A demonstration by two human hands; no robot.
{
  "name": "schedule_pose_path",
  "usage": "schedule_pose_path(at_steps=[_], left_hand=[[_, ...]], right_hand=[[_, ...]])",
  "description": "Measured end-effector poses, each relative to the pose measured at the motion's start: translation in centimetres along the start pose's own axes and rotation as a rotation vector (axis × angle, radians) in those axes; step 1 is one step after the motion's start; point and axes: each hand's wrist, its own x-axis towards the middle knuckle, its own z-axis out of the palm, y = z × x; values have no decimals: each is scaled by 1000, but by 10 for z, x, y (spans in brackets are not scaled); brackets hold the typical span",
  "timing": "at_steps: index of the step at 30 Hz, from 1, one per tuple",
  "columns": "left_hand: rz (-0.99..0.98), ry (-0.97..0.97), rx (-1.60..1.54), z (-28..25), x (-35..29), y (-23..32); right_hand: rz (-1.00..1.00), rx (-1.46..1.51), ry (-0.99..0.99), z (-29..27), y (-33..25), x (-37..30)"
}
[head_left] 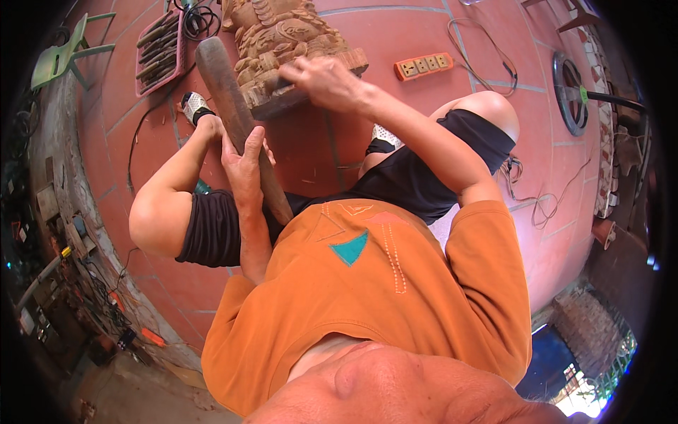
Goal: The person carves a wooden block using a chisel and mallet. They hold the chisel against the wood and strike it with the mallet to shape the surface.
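A long, worn wooden mallet (227,88), thick at its far end, slants across my lap. My left hand (244,166) is wrapped round its lower part, with the narrow end close to my shirt. Beyond my feet stands a brown wood carving (286,42) with deep ornate relief on a blocky base. My right hand (328,81) is over the carving's near side, its fingers bent and drawn together. Something dark shows at those fingertips, but I cannot make out what it is.
A pink basket (143,71) of chisel-like tools sits at the far left, near a green plastic chair (65,60). An orange power strip (424,66) lies right of the carving. Cables (512,67) and a black ring (565,92) lie further right on red floor tiles.
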Motion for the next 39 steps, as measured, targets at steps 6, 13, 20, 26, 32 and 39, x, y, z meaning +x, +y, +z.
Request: schedule_pose_path(at_steps=[6, 13, 20, 26, 32, 39], left_hand=[[-36, -45, 61, 8, -1, 0], [-32, -86, 92, 9, -3, -2], [3, -69, 105, 7, -6, -1], [23, -73, 113, 5, -5, -2], [-3, -78, 143, 3, -5, -3], [5, -79, 144, 5, -6, -4]], right_hand=[[425, 321, 206, -23, 64, -10], [385, 335, -31, -8, 70, -29], [395, 298, -133, -8, 70, -22], [450, 306, -137, -14, 78, -21], [422, 276, -96, -8, 74, -20], [377, 257, -154, -3, 73, -20]])
